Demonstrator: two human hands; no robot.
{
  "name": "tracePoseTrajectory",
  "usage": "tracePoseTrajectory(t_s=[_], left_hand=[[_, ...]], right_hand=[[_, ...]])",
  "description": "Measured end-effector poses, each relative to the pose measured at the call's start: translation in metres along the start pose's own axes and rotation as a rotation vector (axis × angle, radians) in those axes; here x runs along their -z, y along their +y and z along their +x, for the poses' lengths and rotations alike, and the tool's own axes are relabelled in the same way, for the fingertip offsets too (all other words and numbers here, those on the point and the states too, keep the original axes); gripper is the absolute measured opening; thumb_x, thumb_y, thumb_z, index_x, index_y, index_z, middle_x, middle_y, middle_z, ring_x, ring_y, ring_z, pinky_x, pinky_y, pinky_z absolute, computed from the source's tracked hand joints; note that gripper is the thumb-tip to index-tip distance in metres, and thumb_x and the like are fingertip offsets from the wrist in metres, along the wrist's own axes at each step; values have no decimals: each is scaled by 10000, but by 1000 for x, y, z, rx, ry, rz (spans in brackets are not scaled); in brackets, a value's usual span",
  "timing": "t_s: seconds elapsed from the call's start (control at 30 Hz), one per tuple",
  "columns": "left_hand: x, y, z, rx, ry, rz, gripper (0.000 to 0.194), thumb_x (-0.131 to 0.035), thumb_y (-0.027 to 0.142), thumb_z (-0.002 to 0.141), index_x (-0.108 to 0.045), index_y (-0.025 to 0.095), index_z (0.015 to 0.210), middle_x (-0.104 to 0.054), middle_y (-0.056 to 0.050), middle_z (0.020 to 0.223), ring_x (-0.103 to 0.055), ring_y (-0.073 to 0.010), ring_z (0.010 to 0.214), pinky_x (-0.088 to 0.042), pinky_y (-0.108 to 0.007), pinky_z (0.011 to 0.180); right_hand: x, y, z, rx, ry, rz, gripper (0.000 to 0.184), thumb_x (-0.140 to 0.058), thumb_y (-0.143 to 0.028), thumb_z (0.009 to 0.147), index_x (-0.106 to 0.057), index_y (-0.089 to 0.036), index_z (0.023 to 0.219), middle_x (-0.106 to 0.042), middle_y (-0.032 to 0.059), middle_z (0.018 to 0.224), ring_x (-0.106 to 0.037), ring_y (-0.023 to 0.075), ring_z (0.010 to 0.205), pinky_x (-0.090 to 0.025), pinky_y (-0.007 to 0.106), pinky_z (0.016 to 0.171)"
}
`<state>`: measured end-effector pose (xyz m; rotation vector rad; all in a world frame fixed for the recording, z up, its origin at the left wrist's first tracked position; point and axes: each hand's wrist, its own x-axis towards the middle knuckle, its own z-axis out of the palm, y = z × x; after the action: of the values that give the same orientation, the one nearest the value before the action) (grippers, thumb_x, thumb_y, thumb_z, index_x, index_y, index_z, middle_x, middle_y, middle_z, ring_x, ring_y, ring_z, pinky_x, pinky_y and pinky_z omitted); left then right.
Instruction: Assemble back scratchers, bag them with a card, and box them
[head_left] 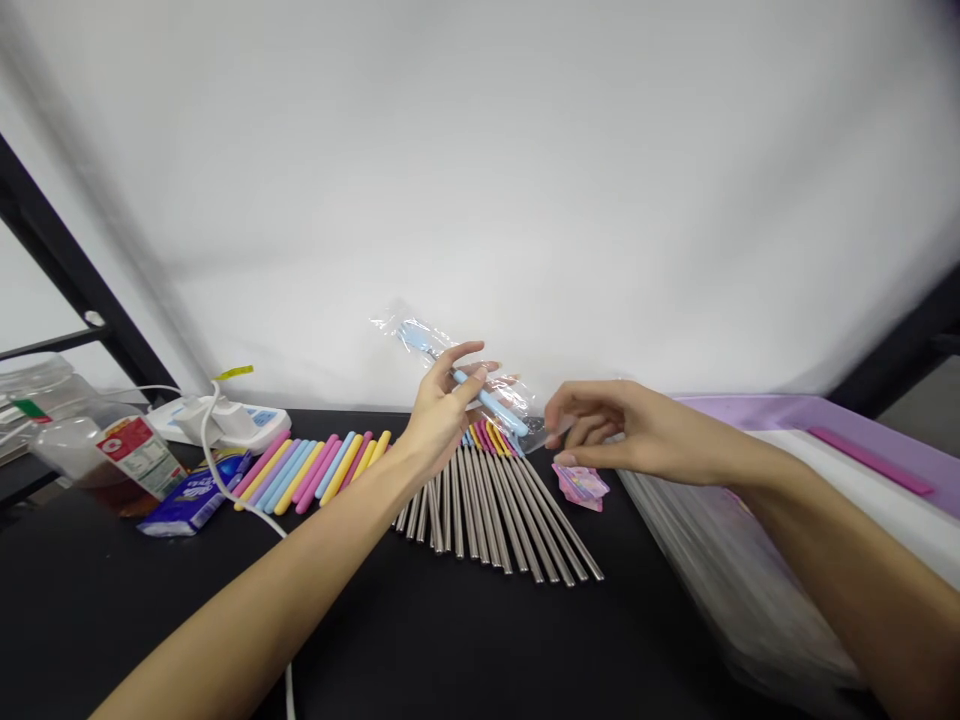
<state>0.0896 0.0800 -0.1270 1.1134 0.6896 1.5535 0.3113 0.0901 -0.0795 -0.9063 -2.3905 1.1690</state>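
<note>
My left hand (442, 405) holds up a clear plastic bag (420, 335) with a blue-handled utensil (487, 400) inside, fingers pinched on it. At the bag's lower end, my right hand (622, 430) pinches the plastic between fingertips. Below both hands lies a fan of metal sticks with coloured handles (495, 510) on the black table (420, 640). A row of pink, blue and yellow handles (307, 470) lies to the left. A small pink packet (581, 487) rests under my right hand.
A purple tray (862, 450) with a stack of clear bags (712, 560) stands at the right. At the left are a white power strip (225, 420) with a cable, a blue tissue pack (195, 500), a plastic bottle (112, 455) and a black frame (67, 270).
</note>
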Motion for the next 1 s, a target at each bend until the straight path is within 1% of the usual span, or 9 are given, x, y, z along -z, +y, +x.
tracePoseTrajectory(t_s=[0.13, 0.27, 0.33, 0.43, 0.57, 0.67, 0.77, 0.87, 1.0], left_hand=[[-7, -1, -4, 8, -12, 1, 433, -735, 263, 797, -532, 225, 1177, -621, -98, 1126, -659, -266, 1040, -532, -372, 804], [-13, -4, -8, 16, -40, 42, 392, -741, 308, 794, -523, 220, 1107, -625, -99, 1156, -659, -254, 1027, -530, -329, 746], [-15, -7, -9, 10, -75, 50, 341, -724, 335, 811, -511, 219, 1050, -636, -88, 1151, -664, -239, 1010, -529, -325, 747], [-13, -10, -9, -74, -115, 121, 274, -693, 353, 840, -516, 218, 1001, -649, -73, 1146, -636, -218, 1070, -505, -366, 889], [-10, -10, -9, -154, -143, 355, 248, -628, 365, 890, -557, 237, 1091, -628, -78, 1230, -582, -212, 1138, -437, -396, 1009], [-10, -7, -11, -168, -232, 490, 268, -592, 387, 909, -586, 248, 1138, -616, -81, 1246, -546, -234, 1189, -433, -402, 1012], [-9, -1, -10, -69, -311, 480, 345, -537, 427, 934, -559, 295, 1252, -582, -110, 1300, -549, -266, 1202, -469, -424, 971], [-2, 3, -3, -23, -181, 348, 403, -519, 448, 939, -482, 348, 1327, -556, -125, 1318, -623, -253, 1077, -526, -421, 869], [13, 6, 8, -146, 86, 266, 327, -584, 383, 916, -506, 275, 1215, -644, -100, 1110, -664, -183, 910, -535, -400, 842]], right_hand=[[-5, -6, 2, 121, 80, -152, 267, -667, -454, 821, -717, -193, 841, -664, 55, 845, -607, 194, 787, -476, 314, 704], [-10, -6, 6, 257, 260, -283, 198, -700, -446, 802, -749, -255, 824, -552, 50, 964, -546, 194, 884, -447, 328, 781], [-13, -5, 7, 258, 317, -277, 183, -708, -436, 794, -728, -255, 807, -527, 51, 1035, -543, 201, 948, -446, 345, 835], [-15, -2, 10, 156, 281, -100, 253, -746, -440, 743, -641, -211, 761, -569, 57, 1045, -584, 204, 935, -473, 344, 804], [-15, 0, 11, -29, 141, 240, 411, -815, -392, 662, -538, -207, 902, -635, 5, 773, -629, 184, 757, -480, 316, 692], [-15, -1, 11, -165, 150, 296, 563, -816, -354, 673, -518, -211, 1129, -652, -14, 695, -612, 166, 671, -460, 308, 660], [-13, 0, 12, -232, 107, 256, 451, -828, -343, 647, -624, -162, 1006, -655, 8, 690, -608, 165, 679, -463, 317, 700], [-10, 2, 12, -219, 37, 248, 329, -847, -346, 599, -655, -143, 772, -658, 29, 736, -606, 169, 723, -471, 315, 729], [-7, 9, 9, -202, -82, 188, 320, -829, -387, 633, -660, -157, 777, -663, 29, 761, -615, 177, 736, -477, 305, 697]])
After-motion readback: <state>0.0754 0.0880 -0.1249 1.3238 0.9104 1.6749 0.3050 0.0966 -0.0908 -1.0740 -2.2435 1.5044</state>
